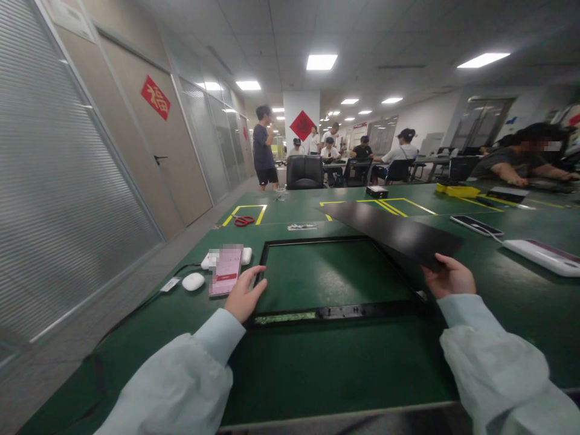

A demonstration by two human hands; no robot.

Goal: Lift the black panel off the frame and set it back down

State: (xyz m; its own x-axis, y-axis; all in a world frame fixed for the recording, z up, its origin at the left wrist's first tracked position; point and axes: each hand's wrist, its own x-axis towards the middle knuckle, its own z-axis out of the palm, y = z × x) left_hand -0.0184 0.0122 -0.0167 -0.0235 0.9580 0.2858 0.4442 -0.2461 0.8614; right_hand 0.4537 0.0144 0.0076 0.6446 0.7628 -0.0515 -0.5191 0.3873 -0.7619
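Across the black frame (362, 310) from each other, your two hands have different jobs. Your right hand (449, 278), at the frame's right side, has its grip clamped on the near right end of a thin black sheet (394, 231). That sheet is up on a slant by the frame's far right corner. Its long way runs from your right hand out to the far left, so it points across the frame's back side and does not line up with it. I can't tell if the sheet touches the frame. Your left hand (244, 294) is at the frame's left bar, thumb and fingers a bit apart; I can't tell if that grip pinches the bar. It is well apart from the sheet, so your right hand is the nearer one. The frame lies flat on the green worktop (344, 368). Left of the frame is a phone (229, 266), and past its far left corner are red scissors (244, 221).
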